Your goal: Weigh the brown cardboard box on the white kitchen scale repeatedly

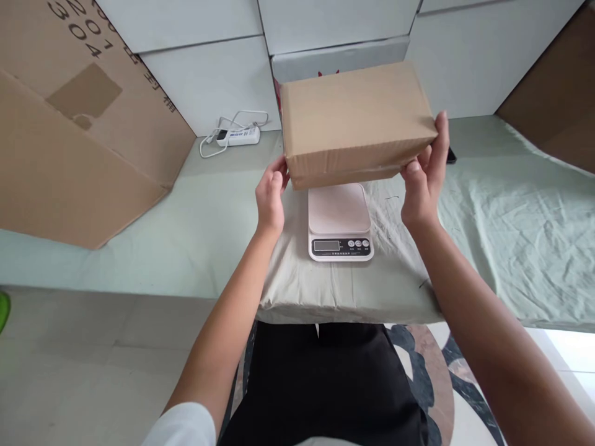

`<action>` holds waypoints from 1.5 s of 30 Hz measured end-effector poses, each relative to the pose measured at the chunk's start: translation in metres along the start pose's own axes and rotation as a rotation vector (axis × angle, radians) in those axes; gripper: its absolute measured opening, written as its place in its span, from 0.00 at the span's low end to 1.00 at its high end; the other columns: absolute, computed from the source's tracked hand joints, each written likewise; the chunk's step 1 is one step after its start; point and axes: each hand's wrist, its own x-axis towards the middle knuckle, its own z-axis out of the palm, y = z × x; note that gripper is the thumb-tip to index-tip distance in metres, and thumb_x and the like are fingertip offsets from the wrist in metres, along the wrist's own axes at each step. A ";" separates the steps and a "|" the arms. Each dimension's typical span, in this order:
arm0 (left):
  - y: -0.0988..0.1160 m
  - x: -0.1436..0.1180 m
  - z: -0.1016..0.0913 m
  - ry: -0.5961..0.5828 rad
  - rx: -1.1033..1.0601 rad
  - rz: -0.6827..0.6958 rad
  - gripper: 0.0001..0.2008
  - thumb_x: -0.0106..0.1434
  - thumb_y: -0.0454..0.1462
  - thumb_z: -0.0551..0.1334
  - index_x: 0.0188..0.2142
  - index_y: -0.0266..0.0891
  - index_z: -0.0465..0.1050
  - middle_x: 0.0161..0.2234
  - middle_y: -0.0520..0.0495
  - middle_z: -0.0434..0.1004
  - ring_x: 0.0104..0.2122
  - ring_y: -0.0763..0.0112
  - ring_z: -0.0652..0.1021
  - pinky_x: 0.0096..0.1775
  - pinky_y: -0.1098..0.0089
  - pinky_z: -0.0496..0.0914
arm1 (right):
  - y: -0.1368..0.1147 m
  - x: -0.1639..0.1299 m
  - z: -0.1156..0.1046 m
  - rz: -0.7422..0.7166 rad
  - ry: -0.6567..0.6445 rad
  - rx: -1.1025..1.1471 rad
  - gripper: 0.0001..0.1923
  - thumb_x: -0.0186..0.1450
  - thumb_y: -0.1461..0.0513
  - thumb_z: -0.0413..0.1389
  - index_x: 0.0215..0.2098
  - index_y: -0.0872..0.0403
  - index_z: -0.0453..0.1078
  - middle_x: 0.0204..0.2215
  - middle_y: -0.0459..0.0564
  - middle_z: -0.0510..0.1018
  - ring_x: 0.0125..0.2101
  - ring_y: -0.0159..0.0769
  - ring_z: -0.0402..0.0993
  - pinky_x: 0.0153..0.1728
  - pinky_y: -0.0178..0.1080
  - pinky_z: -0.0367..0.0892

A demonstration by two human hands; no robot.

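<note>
Currently both hands carry one closed cardboard box [357, 118], raised over the middle of a cloth-covered surface [223, 229]. Left hand [270, 195]: fingers partly curled at the box's near left lower corner, thumb alongside, fingertips partly hidden. Right hand [425, 176]: spread wider, clasping the right end, thumb low on the near side, other fingers reaching up the end face. Box sits a little askew, its right end higher in view. Below it, a white digital scale [341, 223] lies near the surface's front edge, display and buttons facing the wearer; box hides the rear of its platform. Far edge, left of the box: white power strip [239, 136] with a loosely looped cable. Large carton [69, 155] at the surface's left end, another brown carton [558, 93] by the far right corner. Dark object [451, 156] beyond the right hand, mostly covered, unidentifiable.
</note>
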 end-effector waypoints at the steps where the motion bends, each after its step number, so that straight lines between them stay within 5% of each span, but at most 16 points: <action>1: 0.007 -0.010 -0.003 0.002 0.012 0.001 0.40 0.68 0.70 0.64 0.63 0.47 0.81 0.68 0.39 0.84 0.75 0.44 0.76 0.74 0.51 0.72 | -0.001 -0.010 -0.006 -0.011 0.040 -0.002 0.57 0.64 0.20 0.44 0.85 0.22 0.36 0.84 0.28 0.57 0.85 0.59 0.48 0.83 0.68 0.58; 4: 0.017 -0.041 -0.014 0.002 0.036 -0.030 0.36 0.69 0.68 0.64 0.63 0.49 0.82 0.64 0.39 0.87 0.74 0.45 0.78 0.72 0.50 0.75 | 0.006 -0.042 -0.013 -0.079 0.095 0.007 0.55 0.65 0.23 0.51 0.84 0.21 0.45 0.84 0.34 0.58 0.82 0.63 0.56 0.75 0.69 0.71; 11: 0.008 -0.082 -0.022 0.049 0.053 -0.069 0.33 0.70 0.64 0.65 0.62 0.48 0.83 0.64 0.38 0.87 0.70 0.46 0.81 0.69 0.51 0.78 | 0.029 -0.078 0.004 -0.121 0.139 0.069 0.46 0.70 0.29 0.53 0.82 0.21 0.49 0.82 0.41 0.62 0.82 0.68 0.57 0.70 0.75 0.72; 37: 0.006 -0.082 -0.023 0.037 0.083 -0.029 0.36 0.72 0.65 0.63 0.67 0.45 0.79 0.70 0.36 0.81 0.73 0.45 0.79 0.73 0.50 0.74 | 0.035 -0.085 0.000 -0.160 0.229 -0.008 0.44 0.74 0.34 0.54 0.83 0.29 0.51 0.74 0.52 0.72 0.68 0.60 0.77 0.59 0.66 0.81; 45: 0.018 -0.081 -0.022 -0.063 0.061 -0.069 0.36 0.74 0.64 0.61 0.68 0.45 0.80 0.70 0.39 0.82 0.74 0.47 0.78 0.73 0.52 0.74 | 0.023 -0.081 -0.004 -0.147 0.167 0.037 0.41 0.73 0.34 0.57 0.81 0.26 0.58 0.74 0.49 0.75 0.61 0.57 0.83 0.48 0.58 0.86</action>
